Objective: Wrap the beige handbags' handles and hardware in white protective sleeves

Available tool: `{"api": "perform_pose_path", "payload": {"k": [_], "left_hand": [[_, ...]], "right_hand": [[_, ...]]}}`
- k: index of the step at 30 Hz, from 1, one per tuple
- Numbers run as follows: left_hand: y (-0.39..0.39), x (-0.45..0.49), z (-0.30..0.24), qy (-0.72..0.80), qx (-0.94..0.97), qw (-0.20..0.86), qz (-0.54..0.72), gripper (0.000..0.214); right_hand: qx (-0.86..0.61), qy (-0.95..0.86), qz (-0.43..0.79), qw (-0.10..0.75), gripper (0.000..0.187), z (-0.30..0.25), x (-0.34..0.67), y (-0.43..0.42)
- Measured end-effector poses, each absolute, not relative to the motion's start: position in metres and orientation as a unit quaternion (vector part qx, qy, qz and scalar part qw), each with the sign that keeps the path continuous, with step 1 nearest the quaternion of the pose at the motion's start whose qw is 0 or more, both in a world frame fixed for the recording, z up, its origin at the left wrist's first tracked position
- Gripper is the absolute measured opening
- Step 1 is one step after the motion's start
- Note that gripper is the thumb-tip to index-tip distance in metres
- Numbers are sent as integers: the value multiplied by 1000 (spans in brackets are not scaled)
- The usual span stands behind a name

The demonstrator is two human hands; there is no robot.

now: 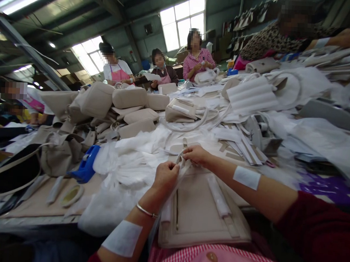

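A beige handbag point(200, 210) lies flat in front of me on the table's near edge. Its strap point(181, 162), partly wrapped in white paper, rises from the bag between my hands. My left hand point(166, 176) is closed, pinching the white wrapping on the strap. My right hand point(196, 153) is closed on the strap's upper end, just beyond the left. A white paper roll point(218, 196) lies on the bag's front. Both forearms carry white patches, and a thin bangle sits on my left wrist.
Heaps of beige bags point(126, 101), white tissue point(132, 156) and foam wrap point(250, 94) cover the long table. A blue tape dispenser point(87, 163) and a tape roll point(71, 195) lie to the left. Several other people work along the far and right sides.
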State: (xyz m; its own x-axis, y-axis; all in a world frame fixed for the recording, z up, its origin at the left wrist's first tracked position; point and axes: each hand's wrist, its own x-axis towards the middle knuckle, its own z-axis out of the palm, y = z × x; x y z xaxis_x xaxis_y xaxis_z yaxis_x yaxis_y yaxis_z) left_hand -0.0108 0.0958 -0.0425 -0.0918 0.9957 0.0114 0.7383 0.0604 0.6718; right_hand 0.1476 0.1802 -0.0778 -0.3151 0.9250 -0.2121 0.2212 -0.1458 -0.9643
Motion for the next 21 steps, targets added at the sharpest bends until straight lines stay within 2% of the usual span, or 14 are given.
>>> {"api": "perform_pose_path", "payload": {"k": [4,12,16,21], "left_hand": [[99,-9,-43,685,635,233,272,24],[103,-13,-47,695,632,216,264,24],[102,-14,-48,702,632,209,253,23],[103,-15,-51,712,630,201,238,22]], "right_hand": [[-485,-576,576,318,26,-77,141,166],[-510,-604,544,283,33,-80,155,175],[-520,-633,510,261,23,-87,147,191],[-536,-636,500,241,23,-89,131,196]]}}
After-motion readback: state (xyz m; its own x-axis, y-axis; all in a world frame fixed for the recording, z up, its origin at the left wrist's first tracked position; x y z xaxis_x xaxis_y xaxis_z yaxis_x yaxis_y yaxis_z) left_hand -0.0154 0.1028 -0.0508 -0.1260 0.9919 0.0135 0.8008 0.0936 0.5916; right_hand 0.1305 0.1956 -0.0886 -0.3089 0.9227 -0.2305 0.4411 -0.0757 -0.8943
